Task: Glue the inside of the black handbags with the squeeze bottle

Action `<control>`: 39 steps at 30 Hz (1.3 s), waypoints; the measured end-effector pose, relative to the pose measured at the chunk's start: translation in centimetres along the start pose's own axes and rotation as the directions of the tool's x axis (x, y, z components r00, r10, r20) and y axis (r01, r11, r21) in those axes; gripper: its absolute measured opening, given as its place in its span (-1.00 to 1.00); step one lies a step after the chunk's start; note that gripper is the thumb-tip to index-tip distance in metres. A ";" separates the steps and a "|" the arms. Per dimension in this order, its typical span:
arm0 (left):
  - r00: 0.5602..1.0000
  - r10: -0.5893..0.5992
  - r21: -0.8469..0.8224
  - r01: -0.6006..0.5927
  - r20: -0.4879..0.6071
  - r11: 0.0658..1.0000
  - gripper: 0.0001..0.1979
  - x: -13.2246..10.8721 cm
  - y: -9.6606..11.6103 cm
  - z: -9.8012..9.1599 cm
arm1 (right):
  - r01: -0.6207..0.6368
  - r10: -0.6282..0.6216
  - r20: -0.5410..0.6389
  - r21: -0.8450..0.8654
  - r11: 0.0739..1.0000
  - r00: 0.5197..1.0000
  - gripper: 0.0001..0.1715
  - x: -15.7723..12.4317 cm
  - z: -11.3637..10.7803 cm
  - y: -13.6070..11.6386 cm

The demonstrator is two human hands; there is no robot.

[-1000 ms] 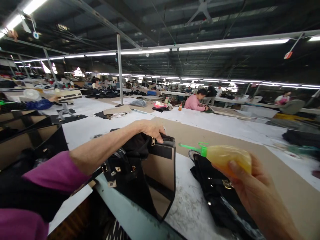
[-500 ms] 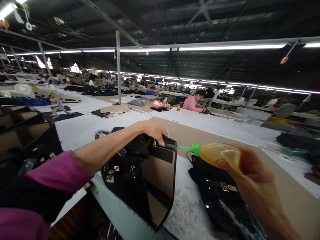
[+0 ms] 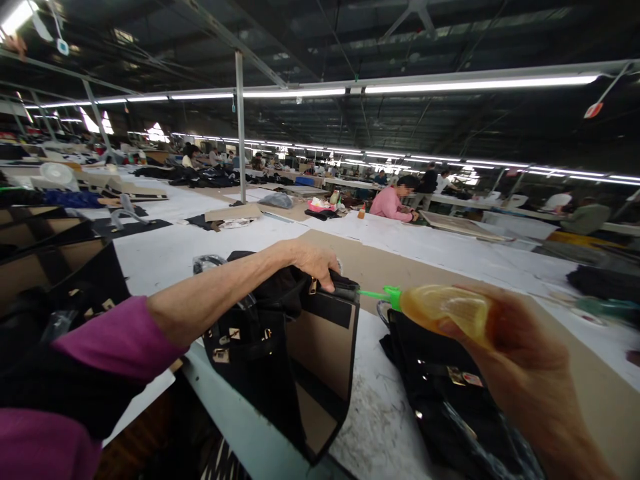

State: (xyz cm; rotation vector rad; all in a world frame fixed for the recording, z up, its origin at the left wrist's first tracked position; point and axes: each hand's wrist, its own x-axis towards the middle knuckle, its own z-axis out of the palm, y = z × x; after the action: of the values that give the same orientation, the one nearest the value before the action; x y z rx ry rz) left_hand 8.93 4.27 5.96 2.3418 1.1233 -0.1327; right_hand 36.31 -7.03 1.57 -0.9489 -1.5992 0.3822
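Observation:
A black handbag (image 3: 270, 373) with gold fittings stands at the table's near edge, its side open on a tan lining. My left hand (image 3: 316, 262) is closed on the bag's top edge, beside a gold zipper pull (image 3: 313, 287). In my right hand (image 3: 520, 347) is a squeeze bottle (image 3: 445, 308) of amber liquid, lying level. Its thin green nozzle (image 3: 373, 294) points left, and the tip meets the bag's top corner or sits very close to it. Below the bottle lies a second black bag (image 3: 440, 387) with metal fittings and clear plastic wrap.
More black, tan-lined bags (image 3: 60, 273) stand at the left. Tan board (image 3: 380, 257) covers part of the white tabletop (image 3: 165, 257). Farther back a person in pink (image 3: 393, 201) leans over the table. A metal post (image 3: 241, 127) rises behind.
The whole view has shifted slightly. Both hands, the bag and the bottle keep nearly the same places relative to each other, with the nozzle still at the bag's top corner.

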 end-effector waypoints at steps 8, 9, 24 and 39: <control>0.999 -0.003 -0.071 0.006 0.040 0.997 -0.70 0.5 -0.3 0.3 | -0.055 0.055 -0.012 -0.031 0.998 0.998 -0.57 -0.8 -0.5 0.5; 0.999 -0.005 -0.068 0.009 0.052 0.998 -0.71 0.4 -0.2 0.3 | -0.046 0.046 -0.034 -0.021 0.999 0.998 -0.57 -0.6 -0.4 0.4; 1.000 0.006 0.012 -0.006 -0.004 1.000 -0.84 0.4 0.7 0.5 | -0.133 0.133 0.000 0.021 0.991 0.991 -0.54 -1.6 -0.9 1.2; 1.000 0.024 0.073 -0.023 -0.009 0.997 -0.84 1.1 0.7 0.7 | -0.215 0.215 -0.017 0.021 0.976 0.976 -0.54 -2.2 -0.9 2.1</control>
State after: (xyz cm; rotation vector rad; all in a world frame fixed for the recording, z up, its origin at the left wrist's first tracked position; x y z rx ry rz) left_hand 10.28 4.31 5.37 2.4216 1.1127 -0.1567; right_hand 37.88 -7.63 -1.12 -1.1114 -1.4772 0.5361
